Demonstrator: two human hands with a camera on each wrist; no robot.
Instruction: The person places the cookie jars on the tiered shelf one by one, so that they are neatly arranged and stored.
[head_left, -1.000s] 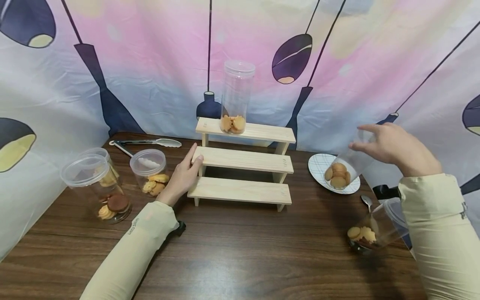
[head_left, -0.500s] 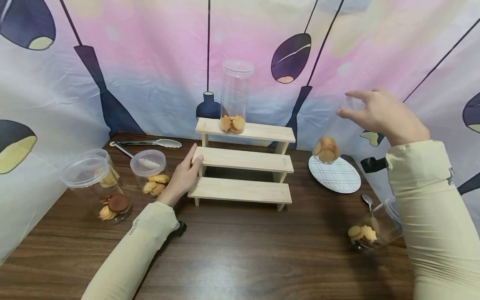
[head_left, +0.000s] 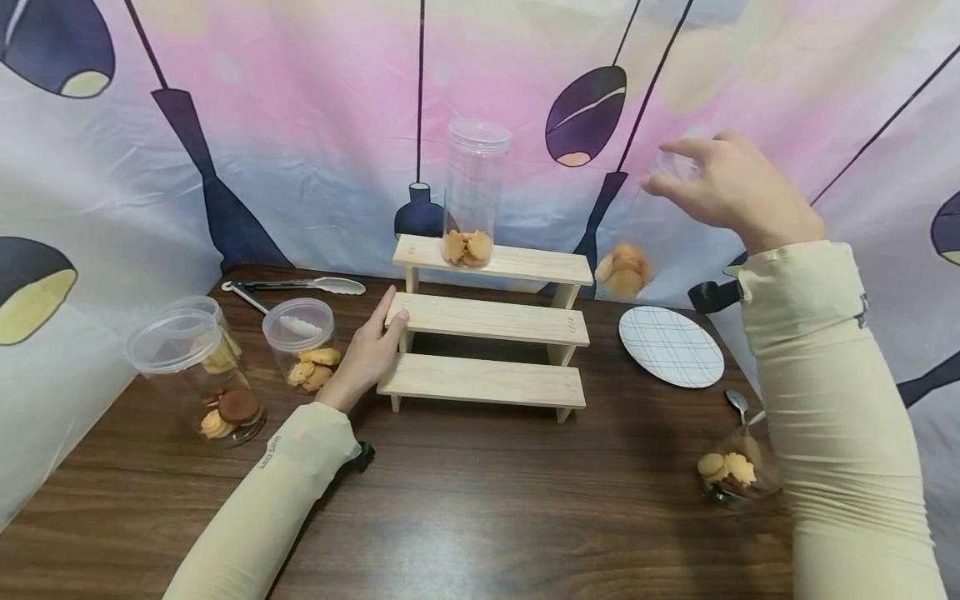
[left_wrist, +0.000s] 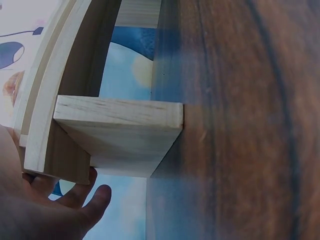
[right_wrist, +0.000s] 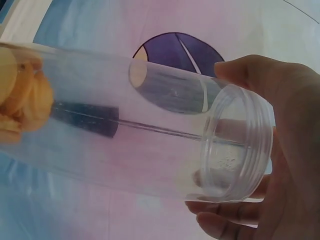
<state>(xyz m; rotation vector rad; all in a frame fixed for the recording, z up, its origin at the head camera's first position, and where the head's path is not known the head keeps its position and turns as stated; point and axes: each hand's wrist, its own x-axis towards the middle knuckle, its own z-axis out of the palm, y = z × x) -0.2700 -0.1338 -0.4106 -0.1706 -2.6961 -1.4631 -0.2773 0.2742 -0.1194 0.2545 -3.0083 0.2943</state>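
Dark wood table (head_left: 465,500) under a lamp-print curtain (head_left: 300,125); my left hand (head_left: 365,350) rests flat-fingered on the stepped pine shelf (head_left: 487,321), while right of that shelf my right hand (head_left: 731,192) grips a lidded clear jar (right_wrist: 150,130) midair, above a checked plate (head_left: 671,346)

clear tall jar (head_left: 647,225) aloft, tilted, round biscuits (head_left: 622,268) at bottom.

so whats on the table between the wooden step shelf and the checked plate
Nothing: in the head view only bare dark table shows between the wooden step shelf and the checked plate.
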